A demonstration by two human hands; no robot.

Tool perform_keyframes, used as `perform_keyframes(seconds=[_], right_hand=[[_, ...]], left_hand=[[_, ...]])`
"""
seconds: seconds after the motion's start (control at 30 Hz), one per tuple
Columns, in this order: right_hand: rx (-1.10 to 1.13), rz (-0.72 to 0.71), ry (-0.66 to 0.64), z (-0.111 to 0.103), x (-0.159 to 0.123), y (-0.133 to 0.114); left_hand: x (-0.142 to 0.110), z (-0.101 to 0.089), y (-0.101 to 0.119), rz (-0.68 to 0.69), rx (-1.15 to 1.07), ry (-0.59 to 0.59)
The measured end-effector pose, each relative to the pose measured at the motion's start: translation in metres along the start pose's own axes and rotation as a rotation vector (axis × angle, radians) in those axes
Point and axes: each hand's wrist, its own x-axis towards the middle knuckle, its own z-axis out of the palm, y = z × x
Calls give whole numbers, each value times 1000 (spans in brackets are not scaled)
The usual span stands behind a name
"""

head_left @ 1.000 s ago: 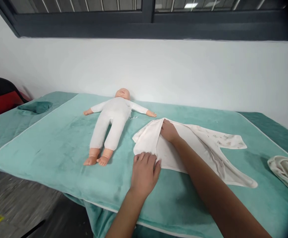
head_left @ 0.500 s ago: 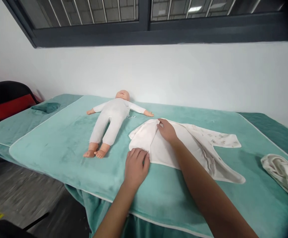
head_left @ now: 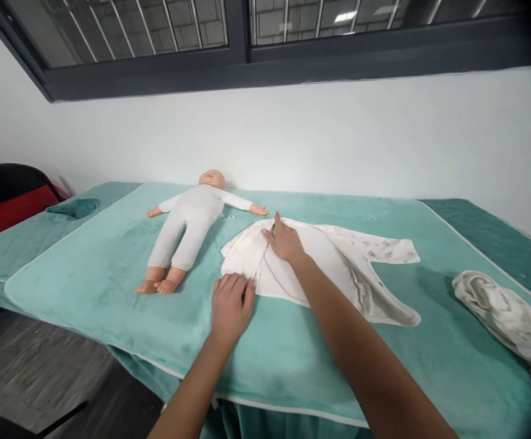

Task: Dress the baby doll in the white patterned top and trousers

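A white baby shirt (head_left: pixel 313 268) lies spread on the green cover, its left side folded inward and its printed sleeve stretched to the right. My right hand (head_left: pixel 286 241) rests on the upper part of the shirt, fingers spread and index finger pointing away from me. At the lower left hem, my left hand (head_left: pixel 231 305) is closed on the edge of the cloth, with its fingers bent and fingertips partly hidden. To the left, a baby doll (head_left: pixel 196 210) in a white bodysuit lies on its back, one arm reaching toward the shirt.
A crumpled white cloth (head_left: pixel 503 317) lies at the right of the bed's green cover (head_left: pixel 110 262). A black and red chair or bag (head_left: pixel 13 198) stands at the far left. Behind the bed are a white wall (head_left: pixel 338 140) and a dark window frame (head_left: pixel 155 73).
My right hand has loosened from a pinch at the shirt's top fold, and its fingers have spread. The left hand stays at the lower hem. The view has shifted slightly right.
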Motion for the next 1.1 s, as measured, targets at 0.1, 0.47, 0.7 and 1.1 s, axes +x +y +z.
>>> perform_keyframes(seconds=[0.1, 0.47, 0.7, 1.1], right_hand=[[-44, -44, -9, -5, -14, 13], [-332, 67, -89, -33, -48, 66], [-380, 118, -61, -17, -67, 21], [-287, -42, -49, 6, -104, -48]], left_hand=[[1, 0, 0, 6, 59, 10], [-2, 3, -3, -35, 24, 23], [0, 5, -6, -111, -135, 105], [-2, 6, -9, -115, -243, 180]])
